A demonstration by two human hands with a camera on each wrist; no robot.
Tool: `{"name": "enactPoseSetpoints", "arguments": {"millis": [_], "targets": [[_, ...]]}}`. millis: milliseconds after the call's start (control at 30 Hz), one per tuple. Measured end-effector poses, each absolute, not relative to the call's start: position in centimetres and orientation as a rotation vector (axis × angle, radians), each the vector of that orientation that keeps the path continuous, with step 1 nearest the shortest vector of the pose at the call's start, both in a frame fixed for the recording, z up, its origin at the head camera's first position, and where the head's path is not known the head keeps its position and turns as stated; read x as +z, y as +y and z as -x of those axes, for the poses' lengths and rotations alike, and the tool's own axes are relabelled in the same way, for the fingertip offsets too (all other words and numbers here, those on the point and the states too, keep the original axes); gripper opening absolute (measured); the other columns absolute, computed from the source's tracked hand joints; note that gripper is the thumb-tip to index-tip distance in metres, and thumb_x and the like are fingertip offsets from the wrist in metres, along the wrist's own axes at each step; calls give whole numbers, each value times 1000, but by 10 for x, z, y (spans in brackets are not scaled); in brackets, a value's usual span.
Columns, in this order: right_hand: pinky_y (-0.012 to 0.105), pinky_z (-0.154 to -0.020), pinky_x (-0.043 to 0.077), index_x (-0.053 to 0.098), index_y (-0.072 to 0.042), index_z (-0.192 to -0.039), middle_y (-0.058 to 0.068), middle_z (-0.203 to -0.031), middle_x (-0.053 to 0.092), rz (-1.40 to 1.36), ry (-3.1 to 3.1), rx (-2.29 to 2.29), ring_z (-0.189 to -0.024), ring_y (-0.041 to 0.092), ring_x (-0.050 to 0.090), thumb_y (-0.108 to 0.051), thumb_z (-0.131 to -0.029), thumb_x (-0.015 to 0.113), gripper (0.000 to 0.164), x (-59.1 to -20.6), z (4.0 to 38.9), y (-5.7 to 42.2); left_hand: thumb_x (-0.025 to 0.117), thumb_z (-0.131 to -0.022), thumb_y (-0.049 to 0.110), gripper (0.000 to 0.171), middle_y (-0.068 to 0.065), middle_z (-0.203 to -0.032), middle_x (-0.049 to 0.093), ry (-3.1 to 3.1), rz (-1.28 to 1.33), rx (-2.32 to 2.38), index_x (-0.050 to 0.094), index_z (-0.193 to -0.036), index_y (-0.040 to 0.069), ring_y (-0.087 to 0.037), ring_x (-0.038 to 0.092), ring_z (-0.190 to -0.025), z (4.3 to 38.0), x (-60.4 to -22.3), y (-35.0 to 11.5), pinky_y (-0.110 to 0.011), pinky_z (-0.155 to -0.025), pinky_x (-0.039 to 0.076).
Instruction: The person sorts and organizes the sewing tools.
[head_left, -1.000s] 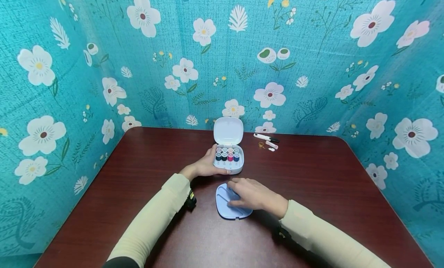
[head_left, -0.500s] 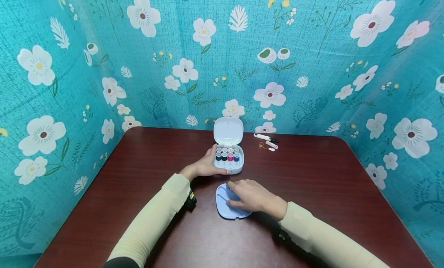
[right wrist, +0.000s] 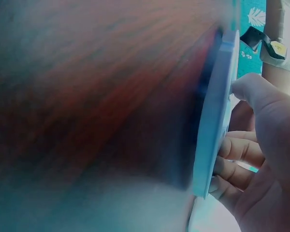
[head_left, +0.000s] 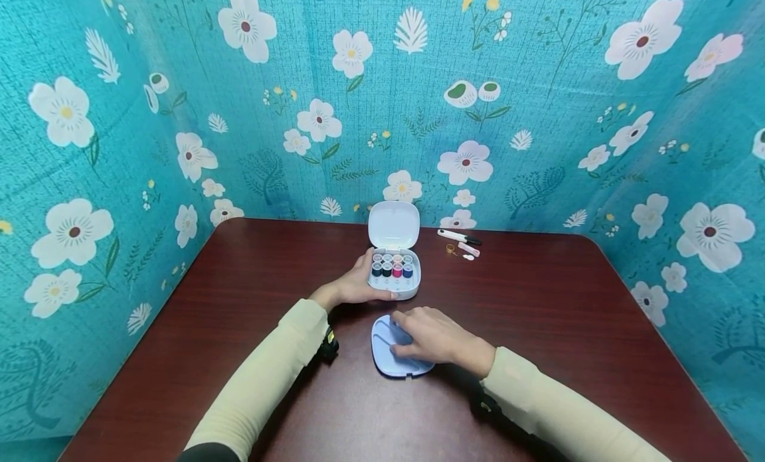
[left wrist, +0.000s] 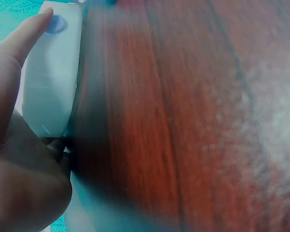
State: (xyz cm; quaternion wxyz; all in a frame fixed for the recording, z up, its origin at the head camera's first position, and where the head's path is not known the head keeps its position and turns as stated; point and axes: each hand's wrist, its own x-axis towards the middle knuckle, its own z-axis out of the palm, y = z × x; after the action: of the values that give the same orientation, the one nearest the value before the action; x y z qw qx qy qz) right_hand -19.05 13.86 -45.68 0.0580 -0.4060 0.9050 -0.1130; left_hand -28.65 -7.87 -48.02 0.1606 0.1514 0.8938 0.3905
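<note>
A white sewing kit box [head_left: 410, 291] stands with its lid [head_left: 394, 224] raised, and several thread spools [head_left: 397, 270] sit inside in two rows. My left hand [head_left: 354, 283] grips the box at its left side, thumb along the front face. In the left wrist view the thumb tip lies by a round button [left wrist: 55, 24] on that face. Nearer to me, a shallow light-blue tray [head_left: 384, 353] lies on the table. My right hand [head_left: 435, 337] rests over its right part, thumb and bent fingertips apart and touching its top. The palm hides that part of the tray.
Behind and right of the box lie a white-and-black pen-like tool [head_left: 458, 237], a small pink-and-white piece [head_left: 469, 249], a gold ring-shaped item [head_left: 451, 249] and a tiny white piece [head_left: 468, 257]. A floral curtain [head_left: 335, 130] borders the dark wooden table [head_left: 514, 296].
The right hand has shifted very slightly over the tray. The left hand, the box and the tray stay in place.
</note>
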Motion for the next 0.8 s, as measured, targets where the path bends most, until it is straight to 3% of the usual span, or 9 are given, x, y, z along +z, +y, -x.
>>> {"name": "enactPoseSetpoints", "arguments": {"millis": [367, 800], "targets": [[24, -47, 32, 67, -11, -116, -12, -61, 46, 1241, 2778, -410, -52, 4, 45, -45, -90, 74, 43, -439, 191, 143, 89, -75, 47, 130, -23, -160, 23, 2596, -492, 1175, 1, -163, 6, -32, 34, -143, 282, -476, -78, -47, -118, 31], [23, -45, 30, 66, -12, -118, -12, -56, 42, 1293, 2847, -406, -49, 3, 40, -47, -91, 72, 45, -428, 198, 143, 85, -82, 39, 118, -22, -157, 27, 2590, -520, 1170, 5, -162, 7, -33, 34, -143, 279, -474, -77, -48, -117, 32]]}}
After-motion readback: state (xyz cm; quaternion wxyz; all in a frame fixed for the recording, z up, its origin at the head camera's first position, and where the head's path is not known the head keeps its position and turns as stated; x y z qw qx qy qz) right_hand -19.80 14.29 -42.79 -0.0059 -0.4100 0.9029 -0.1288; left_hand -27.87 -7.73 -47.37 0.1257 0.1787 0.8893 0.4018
